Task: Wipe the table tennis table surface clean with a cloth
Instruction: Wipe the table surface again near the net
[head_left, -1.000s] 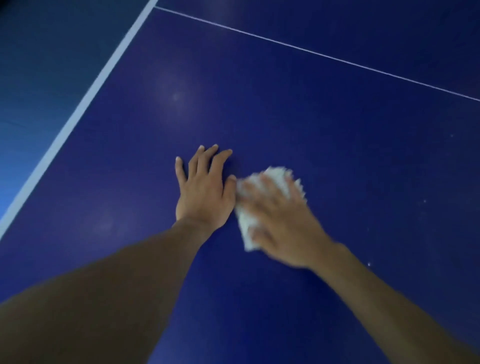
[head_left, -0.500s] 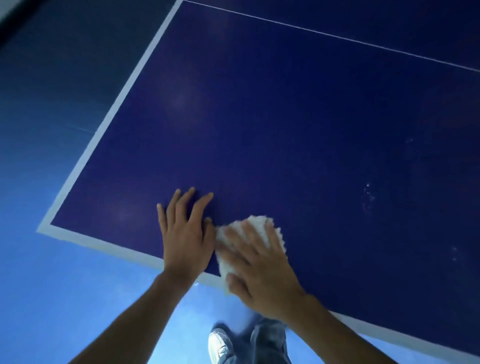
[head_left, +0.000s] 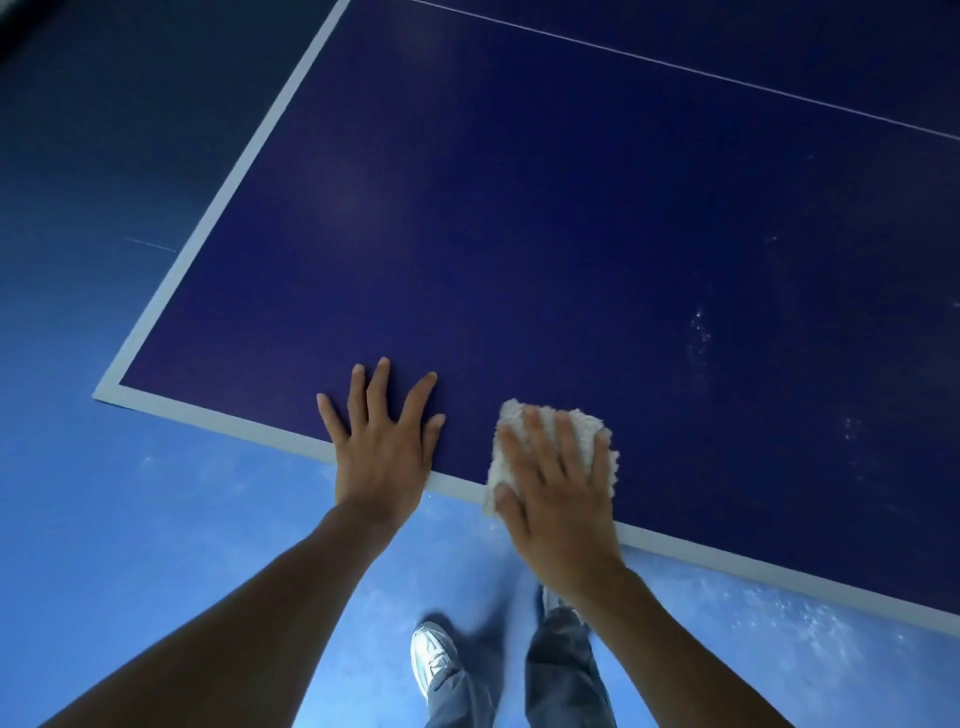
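1 dark blue table tennis table (head_left: 519, 234) with white edge lines. 1 fluffy white cloth (head_left: 589, 422) at its 6 o'clock edge. 2 bare hands: left hand (head_left: 382, 447), right hand (head_left: 558, 499). 2 grey-blue trouser legs (head_left: 561, 670) at 6 o'clock. 1 white shoe (head_left: 431, 654) shows plainly; a 2nd is mostly hidden.

White fluffy cloth (head_left: 589, 426) lies flat at the dark-blue table's (head_left: 519, 234) near edge

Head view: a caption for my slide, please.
Right hand presses white cloth at near edge of the table; left hand lies flat.
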